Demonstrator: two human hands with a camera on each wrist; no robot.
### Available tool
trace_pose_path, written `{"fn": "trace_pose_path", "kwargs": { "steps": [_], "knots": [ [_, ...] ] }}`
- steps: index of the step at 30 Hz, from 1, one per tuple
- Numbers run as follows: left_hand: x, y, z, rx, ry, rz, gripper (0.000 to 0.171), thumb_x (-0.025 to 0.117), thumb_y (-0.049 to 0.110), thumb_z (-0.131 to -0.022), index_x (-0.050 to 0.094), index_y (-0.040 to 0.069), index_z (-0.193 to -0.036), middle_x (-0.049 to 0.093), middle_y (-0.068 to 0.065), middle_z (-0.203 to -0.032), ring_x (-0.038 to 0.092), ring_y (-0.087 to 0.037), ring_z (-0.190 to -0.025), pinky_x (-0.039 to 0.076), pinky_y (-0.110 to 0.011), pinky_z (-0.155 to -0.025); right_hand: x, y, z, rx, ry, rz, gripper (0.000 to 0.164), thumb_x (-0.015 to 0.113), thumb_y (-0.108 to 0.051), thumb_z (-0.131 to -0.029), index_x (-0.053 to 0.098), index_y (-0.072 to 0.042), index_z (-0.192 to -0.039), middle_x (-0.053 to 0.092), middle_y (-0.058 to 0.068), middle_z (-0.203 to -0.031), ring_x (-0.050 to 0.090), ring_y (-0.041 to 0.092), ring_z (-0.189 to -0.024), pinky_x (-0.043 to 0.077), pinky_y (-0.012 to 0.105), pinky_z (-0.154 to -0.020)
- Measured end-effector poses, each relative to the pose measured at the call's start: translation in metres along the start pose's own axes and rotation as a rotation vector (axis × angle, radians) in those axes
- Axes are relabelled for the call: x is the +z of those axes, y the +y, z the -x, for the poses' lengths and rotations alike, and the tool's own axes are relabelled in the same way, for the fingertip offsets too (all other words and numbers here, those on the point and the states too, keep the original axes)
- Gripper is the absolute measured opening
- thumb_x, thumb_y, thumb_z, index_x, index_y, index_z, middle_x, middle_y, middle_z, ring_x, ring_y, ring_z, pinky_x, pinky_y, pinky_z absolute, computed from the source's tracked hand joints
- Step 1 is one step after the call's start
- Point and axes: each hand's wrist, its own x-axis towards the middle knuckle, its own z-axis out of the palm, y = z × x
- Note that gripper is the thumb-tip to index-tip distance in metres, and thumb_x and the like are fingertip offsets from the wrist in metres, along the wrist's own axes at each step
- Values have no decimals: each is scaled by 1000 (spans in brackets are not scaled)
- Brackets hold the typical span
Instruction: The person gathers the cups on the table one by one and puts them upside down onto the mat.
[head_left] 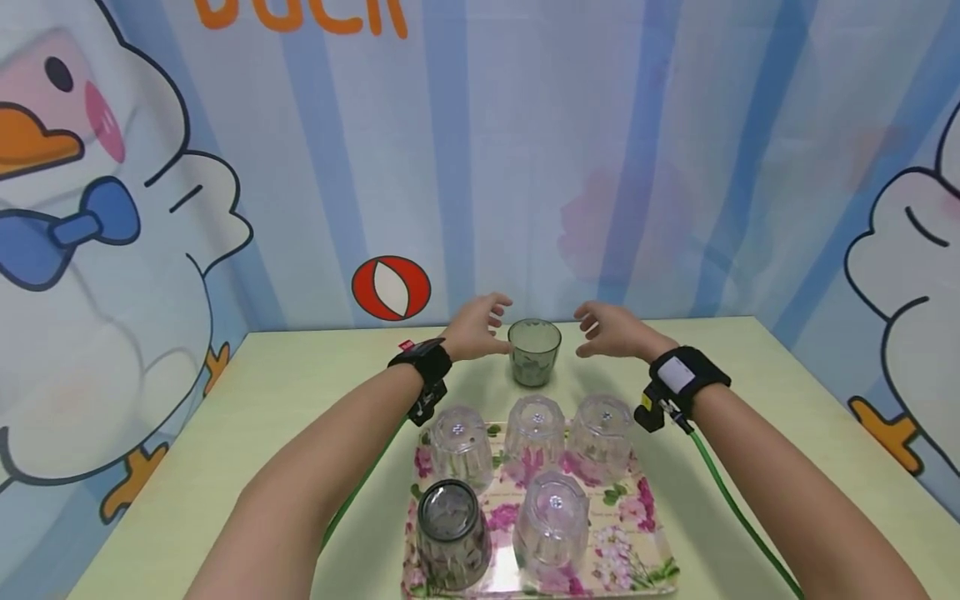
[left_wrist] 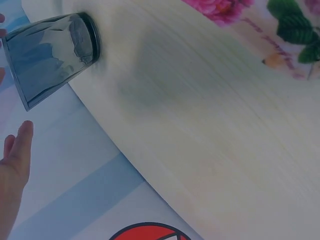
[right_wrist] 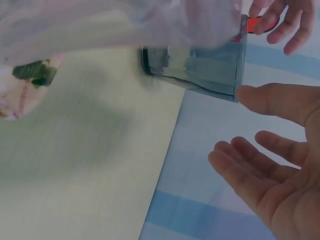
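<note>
A grey-green tinted glass point(head_left: 534, 354) stands upright, mouth up, near the table's back edge. My left hand point(head_left: 474, 328) is beside it on the left, fingers spread and slightly bent, thumb close to the rim. On the other side my right hand point(head_left: 617, 331) faces it with loosely bent fingers and a gap between. In the left wrist view a gap shows between the left hand point(left_wrist: 14, 165) and the glass point(left_wrist: 55, 55). The right thumb looks near the rim of the glass point(right_wrist: 210, 70) in the right wrist view. Neither hand holds anything.
Nearer on the table point(head_left: 300, 383), a floral tray point(head_left: 645, 542) carries several clear glasses point(head_left: 552, 521) and a dark tinted glass point(head_left: 452, 533), all upside down. Behind the table hangs a printed curtain point(head_left: 510, 167). A green cable point(head_left: 738, 508) runs along the right forearm.
</note>
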Motion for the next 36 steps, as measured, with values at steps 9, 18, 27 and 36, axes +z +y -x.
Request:
{"fn": "trace_pose_path", "kwargs": {
  "steps": [9, 18, 27, 36],
  "knots": [
    [8, -1, -5, -56, -85, -45, 79, 74, 17, -83, 31, 9, -148, 43, -20, -143, 53, -31, -126, 52, -38, -99, 7, 0, -15, -12, -78, 71, 70, 70, -17, -86, 34, 3, -143, 50, 29, -136, 55, 42, -122, 53, 44, -95],
    [11, 2, -3, -109, -158, -37, 84, 73, 20, -84, 24, 8, -151, 47, -19, -142, 55, -31, -125, 52, -38, -99, 16, 3, -23, -31, -127, 90, 73, 71, -24, -86, 34, 3, -143, 50, 29, -135, 56, 42, -120, 54, 42, -94],
    [12, 4, -7, -144, -176, -110, 81, 72, 24, -85, 27, 2, -149, 52, -20, -139, 58, -29, -122, 53, -36, -99, 16, -5, -25, -59, -126, 127, 68, 70, -31, -87, 42, 4, -138, 54, 28, -131, 58, 40, -117, 54, 42, -93],
    [10, 4, -14, -135, -217, -214, 65, 70, 23, -87, 42, -2, -140, 53, -21, -136, 57, -31, -121, 50, -38, -100, 14, -11, -28, -73, -137, 197, 66, 68, -32, -89, 44, 7, -137, 58, 26, -128, 57, 38, -118, 54, 43, -93]
  ]
}}
